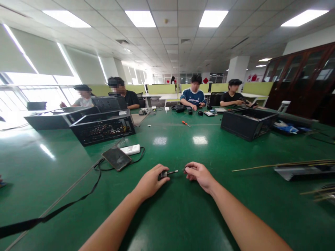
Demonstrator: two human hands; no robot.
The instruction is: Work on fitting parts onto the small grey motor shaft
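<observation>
My left hand (154, 179) is wrapped round the dark handle of a small tool (163, 175), whose thin metal shaft points right. Across a short gap, my right hand (197, 174) pinches a small dark piece (185, 168) between thumb and fingers; its details are too small to make out. The tool's tip and the dark piece are apart. Both hands are just over the green table (178, 216).
Black computer cases (104, 130) (247, 123) stand left and right. A dark flat device (116, 159), a white power strip (131, 150) and cables lie left. An orange screwdriver (186, 123) lies ahead. Thin rods (261, 167) lie right. Several people sit opposite.
</observation>
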